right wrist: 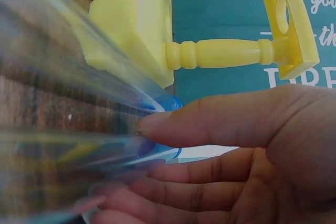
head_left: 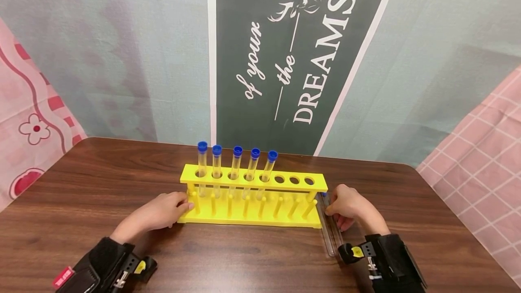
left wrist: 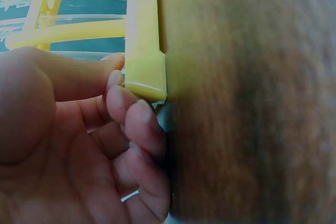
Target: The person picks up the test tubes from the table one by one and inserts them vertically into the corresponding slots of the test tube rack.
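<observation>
"Two clear, slender, round-ended tubes (head_left: pixel 327 232) w/ blue caps (right wrist: pixel 175 103) noted. Pos. & axis?"

"On dark brown wood-grain table (head_left: pixel 244 261), just beside R. end of long yellow plastic rack (head_left: pixel 252 217); contact w/ rack can't be told. Long axis front-to-back, approx. square to rack's length, capped ends at far side."

"Nearer hand?"

"Bare right hand (head_left: pixel 346 207), clearly. Tubes lie to its L., caps right by the thumb (right wrist: pixel 210 121). Thumb tip sits at gap betw. the pair; fingers (right wrist: pixel 199 195) loosely bent, on outer side of R. tube. Pinch or mere touch: can't tell."

"And left hand (head_left: pixel 172 209)?"

"Opp. end of rack, well apart from tubes. Thumb & fingertips clamped on base end."

"Materials, shapes?"

"Rack: smooth, semi-gloss, turned-look end post, row of round-tipped pegs (head_left: pixel 246 207) along base, round holes in top bar. 5 of 8 carry standing blue-capped tubes (head_left: pixel 237 162), some tilted. Lying pair: transparent, shiny; glass or plastic n/k. Behind: dark grey-green printed cloth (head_left: pixel 236 125), white lettering."
</observation>
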{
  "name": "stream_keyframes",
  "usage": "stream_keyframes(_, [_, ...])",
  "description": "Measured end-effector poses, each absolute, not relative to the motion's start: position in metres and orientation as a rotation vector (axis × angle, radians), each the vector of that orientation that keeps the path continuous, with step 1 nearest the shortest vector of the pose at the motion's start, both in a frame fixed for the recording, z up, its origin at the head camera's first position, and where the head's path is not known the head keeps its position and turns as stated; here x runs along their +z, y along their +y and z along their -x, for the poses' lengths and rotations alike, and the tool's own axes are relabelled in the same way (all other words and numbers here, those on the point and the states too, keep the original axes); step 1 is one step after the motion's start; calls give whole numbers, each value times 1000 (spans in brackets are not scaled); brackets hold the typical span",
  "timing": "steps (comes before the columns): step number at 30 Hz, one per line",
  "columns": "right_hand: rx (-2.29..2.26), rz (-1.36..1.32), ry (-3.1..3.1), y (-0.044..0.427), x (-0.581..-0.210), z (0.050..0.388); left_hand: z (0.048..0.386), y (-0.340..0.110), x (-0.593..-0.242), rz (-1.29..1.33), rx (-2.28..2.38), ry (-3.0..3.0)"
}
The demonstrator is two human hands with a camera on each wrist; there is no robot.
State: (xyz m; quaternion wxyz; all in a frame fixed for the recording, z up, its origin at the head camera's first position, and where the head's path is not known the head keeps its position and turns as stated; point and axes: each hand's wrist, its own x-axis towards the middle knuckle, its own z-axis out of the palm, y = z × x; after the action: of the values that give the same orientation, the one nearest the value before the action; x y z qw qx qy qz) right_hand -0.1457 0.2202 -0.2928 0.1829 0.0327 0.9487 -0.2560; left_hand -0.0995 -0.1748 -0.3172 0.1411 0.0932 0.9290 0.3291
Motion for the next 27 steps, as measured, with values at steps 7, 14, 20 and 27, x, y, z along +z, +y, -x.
stream_keyframes(7, [-706,-91,2681,219,-292,145,100,-175,-317,-275,951,2677])
stream_keyframes(14, [-708,-100,2676,218,-291,145,99,-175,-316,-271,962,2669])
stream_keyframes(20, [-703,-103,2681,219,-292,145,99,-175,-316,-272,965,2666])
stream_keyframes(27, [-706,-113,2682,218,-292,144,99,-176,-317,-296,963,2668])
